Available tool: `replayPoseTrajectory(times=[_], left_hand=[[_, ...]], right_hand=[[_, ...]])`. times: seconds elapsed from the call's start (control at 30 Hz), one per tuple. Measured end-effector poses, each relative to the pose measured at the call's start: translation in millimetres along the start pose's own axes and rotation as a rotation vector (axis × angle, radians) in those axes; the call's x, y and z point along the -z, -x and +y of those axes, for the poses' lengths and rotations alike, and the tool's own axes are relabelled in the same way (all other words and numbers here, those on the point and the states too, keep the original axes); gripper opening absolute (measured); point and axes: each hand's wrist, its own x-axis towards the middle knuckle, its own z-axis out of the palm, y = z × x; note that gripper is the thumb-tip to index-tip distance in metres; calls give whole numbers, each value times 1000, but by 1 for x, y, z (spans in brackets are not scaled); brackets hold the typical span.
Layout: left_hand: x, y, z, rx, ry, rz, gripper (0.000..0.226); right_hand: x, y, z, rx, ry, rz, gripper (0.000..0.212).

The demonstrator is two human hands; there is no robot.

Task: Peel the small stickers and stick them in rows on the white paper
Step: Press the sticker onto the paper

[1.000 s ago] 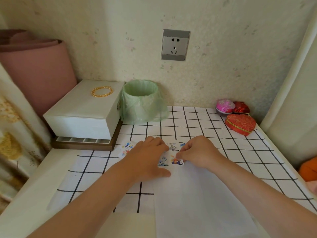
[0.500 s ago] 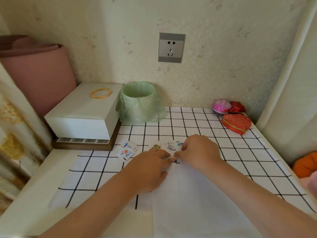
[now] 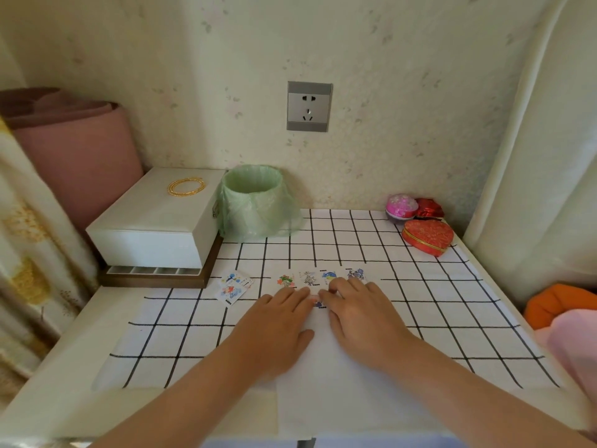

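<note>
Left hand (image 3: 277, 328) and right hand (image 3: 361, 321) lie flat on the paper (image 3: 339, 399), gripping nothing. Their fingertips meet over a sticker (image 3: 318, 303), mostly hidden, its design unreadable. Four stickers (image 3: 308, 278) line up just beyond the fingertips. Sticker sheets (image 3: 233, 287) lie left of the left hand.

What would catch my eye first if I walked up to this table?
The left hand and the right hand rest side by side on a white paper in the middle of the checked cloth. Just beyond their fingertips runs a row of cartoon stickers. A red heart-shaped box sits at the far right corner.
</note>
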Motion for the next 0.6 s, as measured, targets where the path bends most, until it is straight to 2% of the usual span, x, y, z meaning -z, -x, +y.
replayPoseTrajectory(times=[0.1, 0.17, 0.23, 0.3, 0.37, 0.5, 0.6], left_hand=[[1, 4, 6, 63, -15, -11, 69], [-4, 6, 6, 43, 6, -87, 81], [-5, 6, 4, 28, 22, -55, 87], [-1, 6, 5, 34, -36, -4, 86], [1, 5, 6, 25, -7, -42, 92], [8, 3, 9, 33, 16, -96, 104], [5, 4, 11, 41, 10, -85, 103]], right_hand=[[0, 1, -4, -45, -9, -12, 33], [1, 0, -6, -60, -7, -34, 32], [1, 0, -7, -61, -6, -45, 34], [3, 2, -8, -66, -26, -65, 41], [3, 6, -7, -20, -91, -102, 50], [5, 14, -5, 72, -195, -290, 81], [3, 16, -2, 74, -184, -361, 85]])
